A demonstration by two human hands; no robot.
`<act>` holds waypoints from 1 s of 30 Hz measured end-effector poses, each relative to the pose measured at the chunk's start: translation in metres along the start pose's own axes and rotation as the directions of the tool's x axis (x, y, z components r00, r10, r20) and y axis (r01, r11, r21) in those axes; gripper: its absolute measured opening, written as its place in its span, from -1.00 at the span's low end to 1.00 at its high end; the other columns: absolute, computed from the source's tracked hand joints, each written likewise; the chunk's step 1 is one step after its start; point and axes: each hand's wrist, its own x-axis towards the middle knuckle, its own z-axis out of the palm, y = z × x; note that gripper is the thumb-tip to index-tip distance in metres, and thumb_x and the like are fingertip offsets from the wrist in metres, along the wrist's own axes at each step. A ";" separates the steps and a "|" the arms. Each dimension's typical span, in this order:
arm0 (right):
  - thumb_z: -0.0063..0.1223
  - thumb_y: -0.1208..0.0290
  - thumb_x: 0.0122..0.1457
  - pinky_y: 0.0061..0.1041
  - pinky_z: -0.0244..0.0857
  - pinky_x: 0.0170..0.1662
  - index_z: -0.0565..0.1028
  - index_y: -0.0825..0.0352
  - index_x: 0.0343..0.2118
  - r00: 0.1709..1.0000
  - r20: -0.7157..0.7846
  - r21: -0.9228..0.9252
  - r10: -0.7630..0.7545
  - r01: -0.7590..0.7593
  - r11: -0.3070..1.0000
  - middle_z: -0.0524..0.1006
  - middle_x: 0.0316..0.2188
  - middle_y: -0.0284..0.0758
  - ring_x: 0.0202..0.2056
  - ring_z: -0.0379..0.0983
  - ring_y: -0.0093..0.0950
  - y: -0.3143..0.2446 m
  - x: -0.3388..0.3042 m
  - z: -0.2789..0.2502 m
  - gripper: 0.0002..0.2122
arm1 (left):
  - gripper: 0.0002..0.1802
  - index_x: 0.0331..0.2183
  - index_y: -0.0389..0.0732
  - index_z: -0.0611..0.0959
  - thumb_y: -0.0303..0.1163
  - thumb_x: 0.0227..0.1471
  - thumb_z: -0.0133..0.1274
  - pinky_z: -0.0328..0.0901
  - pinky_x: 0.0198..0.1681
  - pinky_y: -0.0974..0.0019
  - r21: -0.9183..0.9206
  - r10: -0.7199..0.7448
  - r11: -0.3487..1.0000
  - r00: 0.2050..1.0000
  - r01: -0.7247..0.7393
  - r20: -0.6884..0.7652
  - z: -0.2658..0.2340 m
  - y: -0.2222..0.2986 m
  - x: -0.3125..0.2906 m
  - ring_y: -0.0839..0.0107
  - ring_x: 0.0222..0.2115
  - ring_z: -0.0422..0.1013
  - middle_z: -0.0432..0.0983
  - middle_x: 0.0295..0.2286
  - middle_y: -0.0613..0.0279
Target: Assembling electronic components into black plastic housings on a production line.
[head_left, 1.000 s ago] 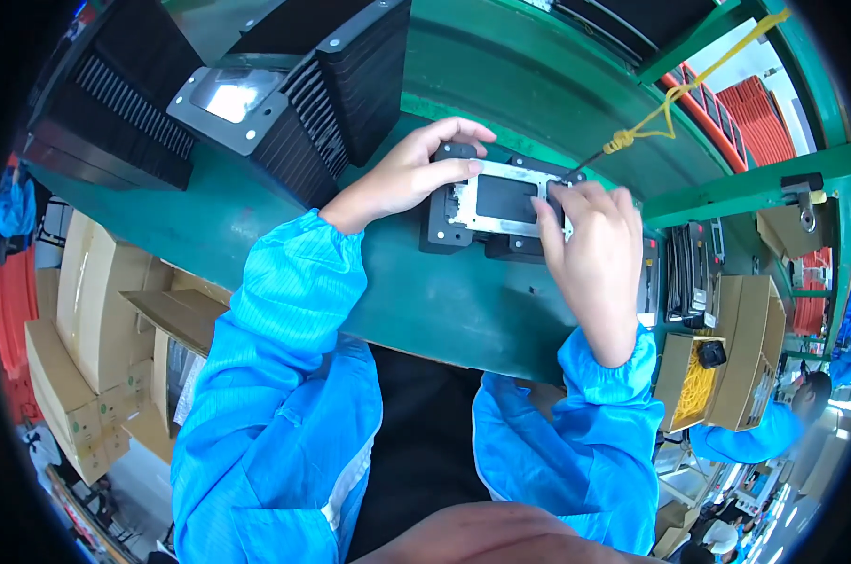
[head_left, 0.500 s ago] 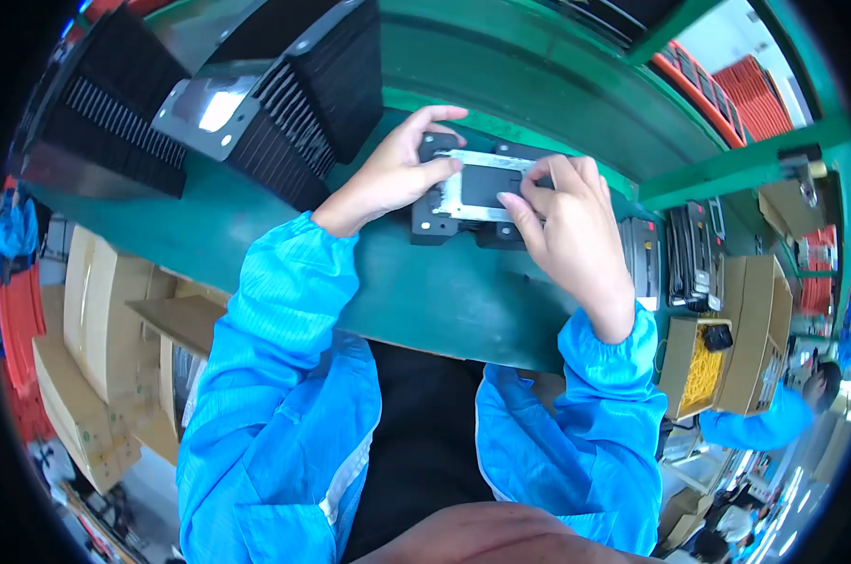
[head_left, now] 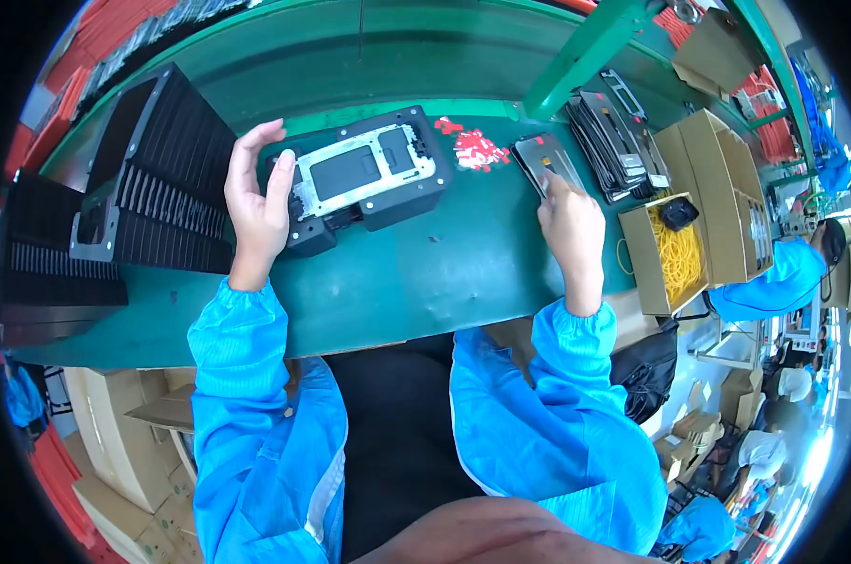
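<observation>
A black block-shaped fixture (head_left: 411,193) lies on the green bench, bearing a silver-white rectangular frame (head_left: 385,155) with dark openings. Beside the fixture's left end is my left hand (head_left: 259,202), its fingers and thumb apart and nothing gripped. My right hand (head_left: 576,235) is farther right, over the near end of a flat dark panel (head_left: 535,150). Its fingers are bent together against that panel; whatever is between their tips is hidden. Small red and white pieces (head_left: 479,150) lie in a pile between fixture and panel.
Tall stacks of black parts (head_left: 167,169) stand at the left. More flat dark panels (head_left: 609,141) are stacked at the right, by a green post (head_left: 585,56). A cardboard box (head_left: 659,273) holds yellow strands (head_left: 677,249). A person in blue (head_left: 773,277) is beyond.
My right hand has left the frame and moved right to the dark panel. My left hand has come off the frame and opened beside the fixture. The view has swung right.
</observation>
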 end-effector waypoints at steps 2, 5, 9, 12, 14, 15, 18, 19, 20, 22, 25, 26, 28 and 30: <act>0.16 0.51 0.14 -0.30 0.46 -0.27 0.60 0.30 -0.10 1.000 0.022 -0.026 0.022 -0.021 0.999 0.61 -0.28 -0.08 -0.32 0.61 -0.21 -0.012 0.007 -0.009 -0.75 | -0.62 0.00 -0.37 0.53 -0.47 0.14 0.06 0.24 0.15 0.20 0.074 0.064 0.995 0.998 -0.062 -0.024 0.001 0.012 0.000 0.29 -0.02 0.40 0.47 -0.11 0.05; 0.11 0.59 0.15 -0.43 0.48 -0.29 0.60 0.34 -0.08 0.983 -0.167 0.385 0.071 -0.001 0.923 0.64 -0.27 -0.08 -0.35 0.64 -0.31 -0.039 0.004 -0.043 -0.74 | -0.64 -0.05 -0.39 0.55 -0.49 0.10 0.02 0.21 0.19 0.16 0.291 0.388 0.891 0.917 -0.347 -0.095 0.003 0.053 -0.006 0.24 0.01 0.40 0.47 -0.12 0.02; 0.13 0.60 0.16 -0.50 0.47 -0.15 0.59 0.45 -0.06 0.772 -0.605 0.471 -0.194 0.544 0.695 0.65 -0.19 -0.09 -0.21 0.62 -0.33 -0.102 -0.024 -0.051 -0.73 | -0.41 0.10 -0.42 0.38 -0.32 0.10 0.07 0.17 0.23 0.06 -0.415 -0.058 0.907 0.998 0.067 0.033 0.048 0.104 -0.049 0.15 0.11 0.32 0.37 0.03 -0.05; 0.15 0.66 0.08 -0.47 0.45 -0.09 0.59 0.46 -0.05 0.715 -0.539 0.527 -0.445 0.698 0.485 0.63 -0.14 -0.07 -0.12 0.59 -0.33 -0.130 -0.038 -0.064 -0.68 | -0.16 0.23 -0.41 0.24 0.06 0.20 0.00 0.23 0.19 0.05 -0.482 -0.126 0.861 0.986 0.161 0.104 0.078 0.124 -0.068 0.12 0.09 0.35 0.35 0.07 -0.08; 0.16 0.73 0.01 -0.47 0.44 -0.10 0.60 0.41 -0.06 0.704 -0.424 0.604 -0.569 0.688 0.402 0.60 -0.12 -0.06 -0.12 0.58 -0.36 -0.140 -0.038 -0.065 -0.63 | 0.03 0.32 -0.36 0.07 0.14 0.13 0.09 0.25 0.16 0.09 -0.595 -0.086 0.747 0.930 0.298 0.357 0.073 0.114 -0.070 0.15 0.09 0.35 0.31 0.11 -0.08; 0.17 0.72 0.03 -0.48 0.42 -0.09 0.59 0.41 -0.06 0.806 -0.377 0.757 -0.456 0.552 0.350 0.59 -0.12 -0.10 -0.11 0.56 -0.39 -0.141 -0.034 -0.064 -0.64 | 0.03 0.32 -0.36 0.07 0.14 0.13 0.09 0.25 0.16 0.09 -0.589 -0.081 0.753 0.929 0.295 0.361 0.072 0.110 -0.071 0.15 0.09 0.35 0.31 0.11 -0.08; 0.18 0.69 0.06 -0.50 0.39 -0.05 0.57 0.40 -0.05 0.956 -0.176 0.958 -0.235 0.222 0.182 0.56 -0.14 -0.17 -0.09 0.52 -0.45 -0.137 -0.037 -0.064 -0.66 | 0.03 0.37 -0.32 -0.03 -0.18 0.09 0.17 0.34 0.02 0.17 -0.454 -0.022 0.874 0.947 0.175 0.321 0.080 0.106 -0.088 0.17 0.09 0.33 0.26 0.12 -0.06; 0.15 0.63 0.13 -0.51 0.37 -0.06 0.53 0.42 -0.08 0.967 -0.130 0.987 -0.218 0.147 0.065 0.52 -0.15 -0.21 -0.13 0.49 -0.48 -0.140 -0.041 -0.063 -0.73 | 0.03 0.37 -0.32 -0.03 -0.18 0.09 0.17 0.34 0.02 0.17 -0.458 -0.021 0.870 0.944 0.179 0.330 0.081 0.103 -0.092 0.17 0.09 0.33 0.26 0.12 -0.06; 0.13 0.58 0.19 -0.51 0.36 -0.08 0.50 0.43 -0.11 0.975 -0.082 0.996 -0.205 0.072 -0.053 0.49 -0.16 -0.25 -0.17 0.46 -0.51 -0.144 -0.045 -0.061 -0.79 | 0.04 0.37 -0.30 -0.02 -0.23 0.06 0.20 0.36 -0.03 0.19 -0.320 0.019 0.943 0.947 0.089 0.320 0.079 0.100 -0.096 0.16 0.03 0.35 0.27 0.10 -0.07; 0.11 0.52 0.25 -0.52 0.34 -0.09 0.47 0.45 -0.14 0.978 -0.041 0.987 -0.203 0.008 -0.162 0.46 -0.17 -0.29 -0.21 0.43 -0.54 -0.140 -0.041 -0.061 -0.83 | 0.07 0.37 -0.28 0.01 -0.34 -0.01 0.26 0.39 -0.13 0.23 -0.023 0.115 0.993 0.946 -0.113 0.303 0.076 0.094 -0.094 0.14 -0.08 0.41 0.30 0.07 -0.09; 0.12 0.49 0.27 -0.58 0.33 -0.13 0.41 0.41 -0.15 0.855 -0.073 0.982 -0.513 -0.030 -0.188 0.41 -0.23 -0.35 -0.23 0.41 -0.60 -0.128 -0.037 -0.056 -0.82 | 0.07 0.37 -0.25 0.06 -0.45 -0.07 0.27 0.40 -0.14 0.24 -0.099 -0.042 0.991 0.920 0.087 0.389 0.066 0.088 -0.092 0.08 -0.14 0.44 0.32 0.05 -0.11; 0.12 0.49 0.27 -0.58 0.33 -0.13 0.41 0.41 -0.15 0.855 -0.069 0.983 -0.515 -0.031 -0.183 0.41 -0.23 -0.35 -0.23 0.41 -0.60 -0.127 -0.035 -0.056 -0.82 | 0.07 0.36 -0.24 0.09 -0.50 -0.10 0.28 0.40 -0.15 0.24 -0.123 -0.121 0.974 0.894 0.191 0.431 0.065 0.087 -0.093 0.05 -0.16 0.46 0.33 0.04 -0.12; 0.11 0.48 0.28 -0.62 0.33 -0.17 0.39 0.39 -0.15 0.861 0.025 0.974 -0.507 -0.135 -0.180 0.40 -0.23 -0.36 -0.25 0.40 -0.62 -0.127 -0.033 -0.057 -0.83 | 0.06 0.36 -0.23 0.10 -0.50 -0.11 0.28 0.41 -0.15 0.22 -0.150 -0.082 0.977 0.920 0.150 0.384 0.068 0.083 -0.100 0.02 -0.15 0.46 0.34 0.03 -0.13; 0.11 0.48 0.29 -0.64 0.32 -0.18 0.38 0.38 -0.16 0.857 0.073 0.966 -0.511 -0.187 -0.175 0.39 -0.24 -0.37 -0.26 0.40 -0.63 -0.129 -0.036 -0.058 -0.83 | 0.05 0.36 -0.21 0.14 -0.51 -0.12 0.29 0.43 -0.16 0.20 -0.189 -0.002 0.980 0.958 0.059 0.287 0.070 0.080 -0.107 -0.02 -0.13 0.47 0.36 0.02 -0.13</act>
